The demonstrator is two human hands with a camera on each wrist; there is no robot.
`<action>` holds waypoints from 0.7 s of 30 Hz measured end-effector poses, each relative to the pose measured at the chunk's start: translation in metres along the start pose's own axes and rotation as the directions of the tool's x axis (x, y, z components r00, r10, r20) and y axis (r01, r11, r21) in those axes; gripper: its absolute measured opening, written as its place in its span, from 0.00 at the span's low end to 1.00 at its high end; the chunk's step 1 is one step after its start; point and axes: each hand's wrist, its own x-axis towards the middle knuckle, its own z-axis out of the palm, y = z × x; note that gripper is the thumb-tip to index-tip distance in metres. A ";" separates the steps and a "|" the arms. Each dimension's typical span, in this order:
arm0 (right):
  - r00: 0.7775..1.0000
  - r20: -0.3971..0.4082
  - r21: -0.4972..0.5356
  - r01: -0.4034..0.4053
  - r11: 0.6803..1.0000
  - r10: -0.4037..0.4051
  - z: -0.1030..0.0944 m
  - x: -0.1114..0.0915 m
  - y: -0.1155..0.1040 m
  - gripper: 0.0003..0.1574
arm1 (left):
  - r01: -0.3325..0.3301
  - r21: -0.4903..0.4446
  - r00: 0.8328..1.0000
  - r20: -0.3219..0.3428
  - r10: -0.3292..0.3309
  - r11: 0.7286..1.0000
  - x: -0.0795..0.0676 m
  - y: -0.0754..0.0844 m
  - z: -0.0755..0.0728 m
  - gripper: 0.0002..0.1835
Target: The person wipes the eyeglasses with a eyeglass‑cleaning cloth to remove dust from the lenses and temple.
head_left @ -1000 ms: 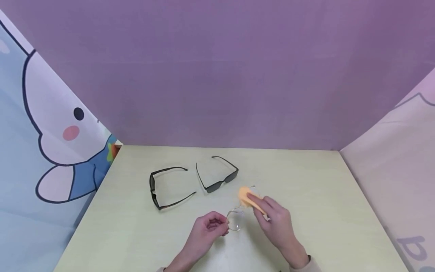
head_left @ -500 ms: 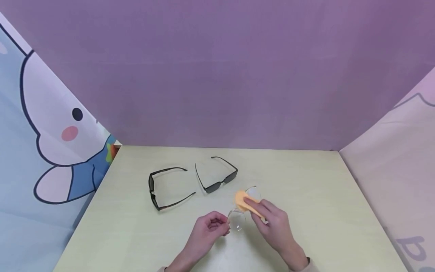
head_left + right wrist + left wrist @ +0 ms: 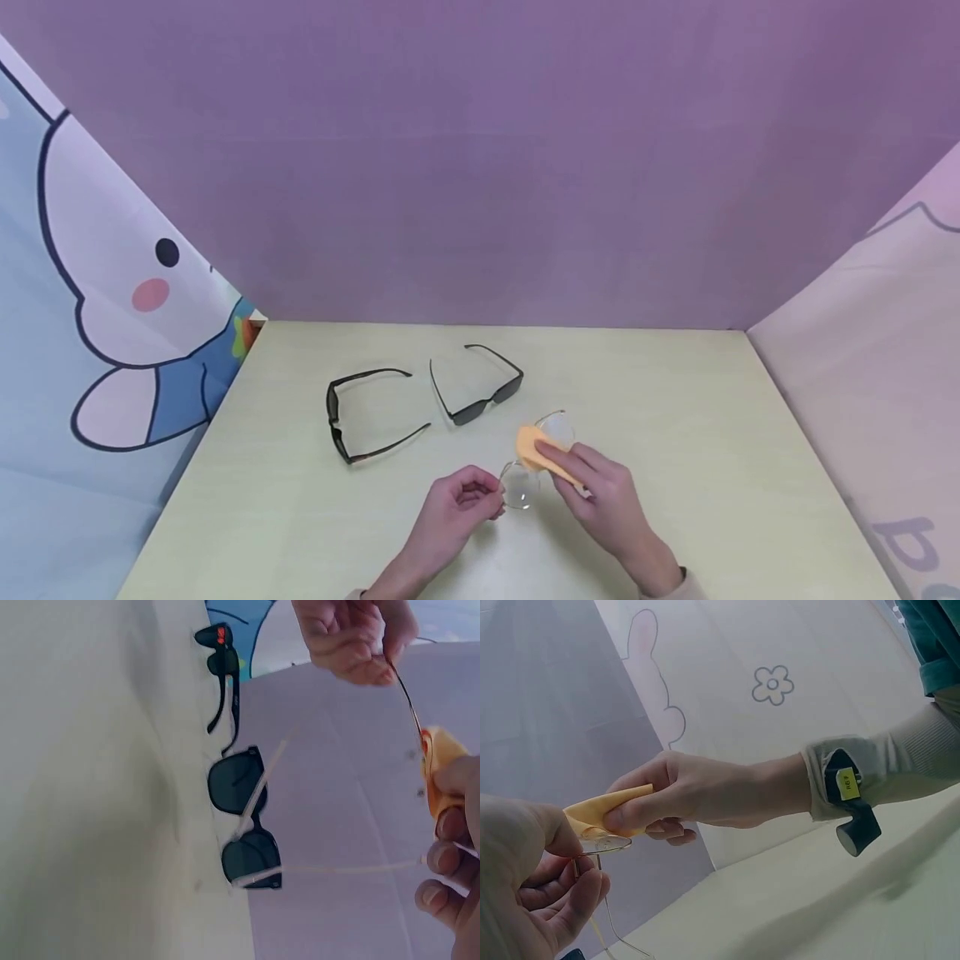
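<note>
My left hand (image 3: 457,510) pinches the outer rim of a pair of thin wire-framed eyeglasses (image 3: 519,486) with clear lenses, between thumb and fingertips. Folded in my right hand (image 3: 609,500) is an orange cloth (image 3: 529,450), pinched over the bridge area of the eyeglasses, where it hides part of the frame. In the left wrist view the cloth (image 3: 607,810) lies against the wire rim, and a thin temple arm hangs below. Seen from the right wrist, the eyeglasses are nearly edge-on, with the cloth (image 3: 442,761) wrapped at the rim.
Two pairs of dark sunglasses lie with temples unfolded beyond the hands: one pair (image 3: 470,412) near the middle, the other sunglasses (image 3: 333,404) to the left. A pale table (image 3: 712,433) is bounded by a purple back panel (image 3: 480,167) and printed side cloths.
My right hand has shifted the orange cloth slightly left and down along the eyeglasses toward the bridge, uncovering more of the far lens. My left hand stays nearly still.
</note>
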 end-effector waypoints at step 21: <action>0.994 -0.088 -0.013 -0.072 0.997 0.071 -0.001 0.000 0.003 0.17 | 0.000 -0.006 1.000 -0.009 0.000 1.000 -0.001 0.004 0.003 0.10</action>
